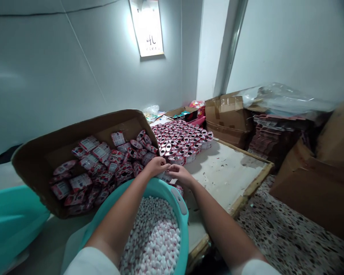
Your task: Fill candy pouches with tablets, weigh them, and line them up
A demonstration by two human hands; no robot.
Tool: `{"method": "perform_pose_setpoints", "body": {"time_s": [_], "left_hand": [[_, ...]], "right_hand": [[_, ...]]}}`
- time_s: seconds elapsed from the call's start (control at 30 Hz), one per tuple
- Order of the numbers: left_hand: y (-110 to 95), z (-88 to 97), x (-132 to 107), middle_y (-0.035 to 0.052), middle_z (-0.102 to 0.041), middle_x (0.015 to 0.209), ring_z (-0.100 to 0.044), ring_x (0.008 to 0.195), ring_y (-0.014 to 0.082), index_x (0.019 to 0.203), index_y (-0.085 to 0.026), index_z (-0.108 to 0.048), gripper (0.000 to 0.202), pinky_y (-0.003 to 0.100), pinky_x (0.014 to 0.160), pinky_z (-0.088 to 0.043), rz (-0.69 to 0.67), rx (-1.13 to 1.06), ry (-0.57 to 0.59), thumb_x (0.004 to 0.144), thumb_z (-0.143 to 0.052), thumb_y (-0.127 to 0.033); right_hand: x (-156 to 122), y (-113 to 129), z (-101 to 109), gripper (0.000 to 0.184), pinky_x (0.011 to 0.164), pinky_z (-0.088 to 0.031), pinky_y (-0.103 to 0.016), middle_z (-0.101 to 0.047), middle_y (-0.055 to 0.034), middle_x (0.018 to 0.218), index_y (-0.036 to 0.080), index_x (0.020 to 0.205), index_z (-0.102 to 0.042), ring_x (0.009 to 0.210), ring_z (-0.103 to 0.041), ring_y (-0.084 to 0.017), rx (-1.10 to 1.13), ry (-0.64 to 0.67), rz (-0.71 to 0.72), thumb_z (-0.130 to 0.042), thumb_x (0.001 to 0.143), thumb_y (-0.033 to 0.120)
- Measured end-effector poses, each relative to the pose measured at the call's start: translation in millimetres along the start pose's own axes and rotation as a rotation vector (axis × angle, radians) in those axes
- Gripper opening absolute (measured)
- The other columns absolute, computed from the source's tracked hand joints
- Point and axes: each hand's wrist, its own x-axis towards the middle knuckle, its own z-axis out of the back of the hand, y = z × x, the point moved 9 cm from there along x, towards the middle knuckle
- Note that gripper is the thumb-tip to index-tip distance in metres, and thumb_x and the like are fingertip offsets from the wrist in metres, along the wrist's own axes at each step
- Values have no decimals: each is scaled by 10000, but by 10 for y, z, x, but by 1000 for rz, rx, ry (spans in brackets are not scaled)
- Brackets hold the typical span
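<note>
My left hand [156,167] and my right hand [180,173] meet just beyond the far rim of a teal plastic basin [184,233]. Both have their fingers pinched together, and whatever lies between the fingertips is too small or hidden to name. Below my forearms, the basin holds a heap of small white tablet-like pieces [160,236]. To the left, a tilted cardboard box [60,139] contains many red-and-white wrapped packets [114,162]. Directly past my hands stand rows of small red-and-white packages with dark oval openings [185,139].
Another teal tub [11,217] sits at the left. The worn tabletop [226,168] has a rough wooden edge on the right. Cardboard cartons [227,118] and stacked flat sheets [271,133] under clear plastic stand beyond it. A bright lit poster [147,30] hangs on the wall.
</note>
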Motion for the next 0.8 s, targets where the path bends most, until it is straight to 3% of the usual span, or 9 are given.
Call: {"method": "perform_pose_setpoints", "body": {"time_s": [0.13, 0.23, 0.3, 0.4, 0.53, 0.57, 0.67, 0.73, 0.8], "left_hand": [[-156, 370, -201, 52, -617, 930, -569, 793, 145, 935, -151, -647, 221, 278, 746, -481, -55, -59, -225, 847, -631, -353], [-276, 675, -568, 119, -579, 1245, -609, 1005, 192, 1277, -181, -553, 560, 305, 845, -508, -102, -116, -295, 778, -713, -376], [-368, 865, -892, 120, -584, 1272, -605, 1096, 221, 1321, -194, -525, 675, 300, 863, -512, -129, -151, -287, 724, -769, -395], [-452, 957, -1349, 53, -684, 964, -635, 823, 174, 1092, -176, -643, 420, 254, 705, -485, -83, -122, -103, 776, -731, -438], [-327, 1139, -1772, 15, -665, 841, -596, 733, 166, 939, -187, -624, 266, 249, 652, -429, 77, 107, -195, 774, -688, -386], [-248, 1176, -1838, 11, -661, 841, -596, 739, 168, 935, -190, -609, 251, 249, 660, -428, 126, 128, -245, 770, -672, -368], [58, 1201, -1978, -1, -656, 846, -602, 747, 171, 950, -198, -578, 267, 248, 671, -424, 267, 134, -287, 768, -645, -382], [264, 1208, -2068, -5, -664, 849, -615, 755, 179, 963, -200, -568, 301, 253, 680, -430, 337, 90, -260, 770, -644, -418], [438, 1242, -2187, -4, -681, 863, -631, 780, 194, 983, -202, -562, 341, 261, 695, -446, 386, -8, -260, 779, -642, -463]], "right_hand": [[-144, 337, 197, 451, 659, -516, -283, -645, -18, 799, 171, 886, -588, 710, -604, -144, 14, -221, 153, -796, 686, 518], [-418, 691, 158, 444, 722, -532, -305, -666, -40, 862, 192, 922, -592, 795, -638, -174, 2, -313, 295, -768, 718, 545], [-605, 925, -22, 410, 781, -541, -319, -684, -56, 945, 202, 964, -609, 869, -657, -187, -26, -294, 373, -774, 741, 504], [-757, 1201, -463, 516, 829, -550, -329, -696, -71, 1047, 223, 1131, -604, 940, -673, -201, -81, -152, 434, -816, 714, 441], [-709, 1188, -1051, 758, 881, -540, -357, -654, -116, 1173, 203, 1483, -310, 998, -654, -208, -541, 95, 281, -685, 848, 377], [-700, 1122, -1134, 711, 902, -530, -385, -645, -132, 1194, 196, 1482, -327, 1029, -645, -232, -667, 142, 225, -649, 870, 364], [-770, 890, -1343, 589, 916, -518, -505, -647, -192, 1189, 155, 1284, -601, 1081, -628, -372, -855, 332, 118, -732, 775, 420], [-890, 704, -1494, 708, 924, -519, -559, -623, -223, 1250, 154, 1226, -672, 1124, -607, -451, -918, 505, 61, -853, 612, 459], [-1058, 516, -1680, 946, 983, -489, -592, -506, -218, 1436, 237, 1365, -603, 1258, -522, -490, -958, 733, 15, -915, 502, 466]]}}
